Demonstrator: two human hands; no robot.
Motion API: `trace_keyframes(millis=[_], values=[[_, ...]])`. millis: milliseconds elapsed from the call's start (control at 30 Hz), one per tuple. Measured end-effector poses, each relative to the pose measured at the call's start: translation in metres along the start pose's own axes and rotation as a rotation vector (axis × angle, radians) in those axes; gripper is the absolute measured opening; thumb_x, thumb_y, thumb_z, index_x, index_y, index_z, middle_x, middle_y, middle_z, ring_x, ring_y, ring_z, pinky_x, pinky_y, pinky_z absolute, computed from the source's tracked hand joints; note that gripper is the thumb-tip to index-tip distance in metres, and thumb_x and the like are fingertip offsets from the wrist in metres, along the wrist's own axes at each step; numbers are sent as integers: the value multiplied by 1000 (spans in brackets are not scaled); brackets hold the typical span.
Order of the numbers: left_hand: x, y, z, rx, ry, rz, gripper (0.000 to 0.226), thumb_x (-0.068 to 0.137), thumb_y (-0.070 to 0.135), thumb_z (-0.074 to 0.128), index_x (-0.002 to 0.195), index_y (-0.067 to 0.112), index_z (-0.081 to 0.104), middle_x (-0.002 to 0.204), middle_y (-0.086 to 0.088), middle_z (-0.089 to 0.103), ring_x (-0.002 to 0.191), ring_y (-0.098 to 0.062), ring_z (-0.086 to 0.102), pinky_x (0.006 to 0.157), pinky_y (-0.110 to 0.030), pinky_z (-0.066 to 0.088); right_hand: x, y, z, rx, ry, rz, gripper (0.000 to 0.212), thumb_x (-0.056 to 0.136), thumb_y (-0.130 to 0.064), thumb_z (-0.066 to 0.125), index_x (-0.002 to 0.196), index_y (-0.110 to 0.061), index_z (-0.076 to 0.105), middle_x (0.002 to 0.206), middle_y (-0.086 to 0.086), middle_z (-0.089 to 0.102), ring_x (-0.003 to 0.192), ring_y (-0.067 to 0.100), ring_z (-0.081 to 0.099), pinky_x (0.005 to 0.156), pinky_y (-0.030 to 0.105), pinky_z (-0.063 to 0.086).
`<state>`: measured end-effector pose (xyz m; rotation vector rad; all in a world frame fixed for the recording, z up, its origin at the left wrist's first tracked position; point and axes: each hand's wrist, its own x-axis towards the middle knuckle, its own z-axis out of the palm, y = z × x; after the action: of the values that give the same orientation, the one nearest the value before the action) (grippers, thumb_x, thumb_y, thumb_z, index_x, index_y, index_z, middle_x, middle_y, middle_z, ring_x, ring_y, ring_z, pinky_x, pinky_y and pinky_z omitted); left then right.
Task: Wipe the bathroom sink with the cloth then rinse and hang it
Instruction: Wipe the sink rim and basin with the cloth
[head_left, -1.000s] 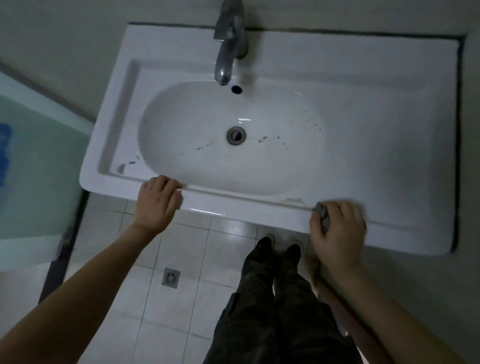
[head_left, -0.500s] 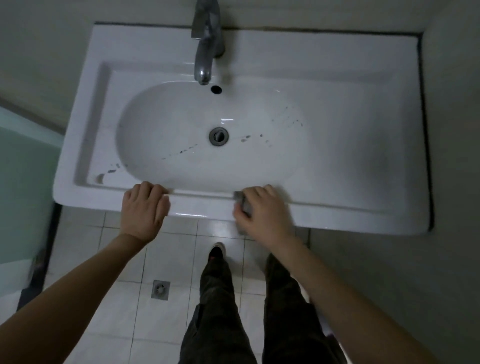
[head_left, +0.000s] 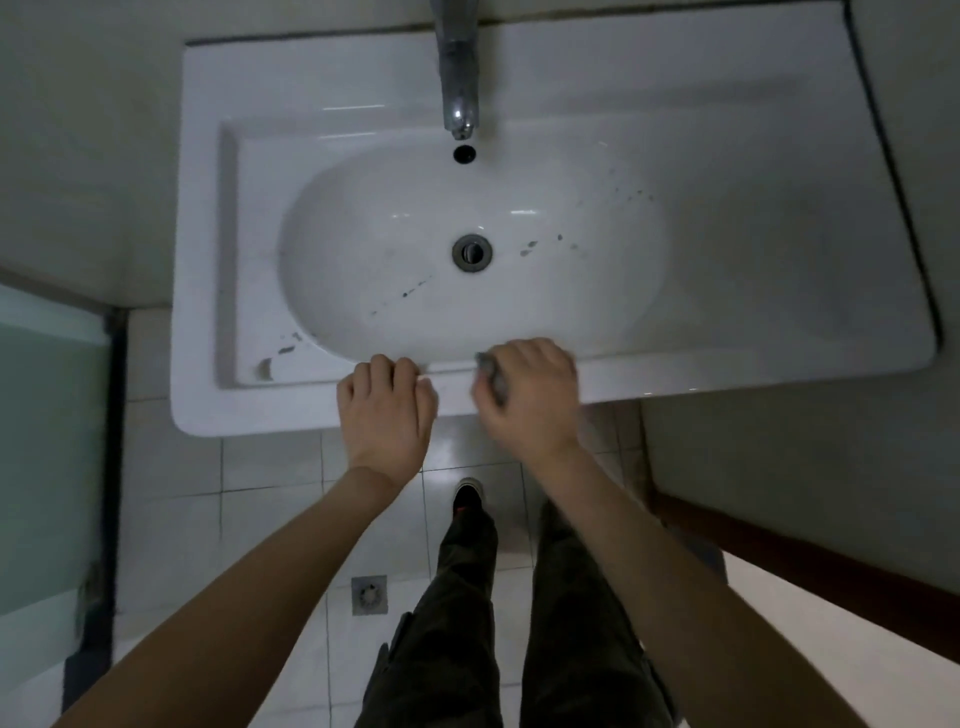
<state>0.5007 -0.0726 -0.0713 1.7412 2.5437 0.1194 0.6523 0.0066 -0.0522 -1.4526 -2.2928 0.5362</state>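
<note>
A white sink (head_left: 332, 93) fills the upper view, with dark specks scattered in its oval bowl and near its front left corner. My right hand (head_left: 530, 400) presses a small grey cloth (head_left: 491, 376) against the sink's front rim; most of the cloth is hidden under the fingers. My left hand (head_left: 387, 415) rests on the same rim just to the left, fingers curled over the edge, holding nothing else. The two hands are a short gap apart.
A chrome tap (head_left: 457, 78) juts over the bowl above the overflow hole (head_left: 464, 154) and the drain (head_left: 471, 253). Below are a tiled floor with a floor drain (head_left: 369, 595), my legs and a shoe (head_left: 467, 496). A frosted glass panel (head_left: 47, 441) stands at left.
My right hand has slid the cloth leftward along the front rim, from the right part of the sink to beside my left hand. The left hand has stayed on the rim.
</note>
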Motion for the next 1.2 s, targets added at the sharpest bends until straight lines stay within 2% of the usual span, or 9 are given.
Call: trace_keyframes(millis=[100,233,333,500,600,700,867,1033,1200], values=[[-1,-6,1,-18,4,27,29,98,29,32,91,12,54,86,-8,52,80,-28,47,76,-37,30,-1,-37,20,27,-36,-37,22,83,-33,54,79,-17,68,77,-3,67,78,18,54,70,30,43],[-2,-8,4,-23,53,49,26,97,26,37,91,10,57,85,-9,53,79,-29,47,76,-37,31,-1,19,-13,-25,-157,-187,23,83,-32,53,93,-17,67,89,-3,68,86,19,53,74,28,41],[-2,-8,5,-26,79,41,28,97,27,36,93,11,58,85,-9,53,79,-28,47,78,-38,32,-3,88,-58,-43,-58,-63,23,81,-31,54,92,-15,67,85,2,67,88,20,51,75,26,39],[-2,-6,9,-21,106,27,28,97,27,37,92,10,58,85,-9,54,79,-29,48,78,-38,33,-4,162,-112,-120,31,185,35,81,-33,48,87,-2,63,85,16,64,92,28,48,74,39,46],[-1,-5,12,-21,146,25,25,95,25,40,89,10,58,83,-8,54,77,-28,48,78,-36,32,-1,139,-92,-121,105,184,26,80,-25,50,77,-2,62,77,17,64,85,25,47,72,37,44],[0,-4,13,-14,174,28,22,94,25,43,87,11,58,82,-8,54,76,-26,48,77,-35,31,-4,86,-51,-59,153,62,16,81,-21,54,74,-9,63,72,8,66,77,21,49,70,33,42],[-1,-4,12,8,136,15,22,95,26,42,87,13,57,83,-6,54,76,-26,48,77,-34,30,-2,-26,19,-32,-42,-19,21,86,-32,51,78,-18,65,77,-3,66,77,22,54,71,34,39],[-3,-4,4,-127,62,-11,26,96,28,37,91,14,59,87,-5,55,80,-25,50,78,-34,34,-2,-30,24,-40,-76,-45,23,86,-37,50,82,-20,65,81,-5,67,84,19,55,73,31,38],[-4,-36,-30,-356,74,85,35,94,26,44,118,6,60,112,-9,61,107,-24,55,98,-33,41,-1,-28,25,-51,-78,-76,19,85,-34,53,83,-19,65,81,-3,66,81,19,53,67,33,39]])
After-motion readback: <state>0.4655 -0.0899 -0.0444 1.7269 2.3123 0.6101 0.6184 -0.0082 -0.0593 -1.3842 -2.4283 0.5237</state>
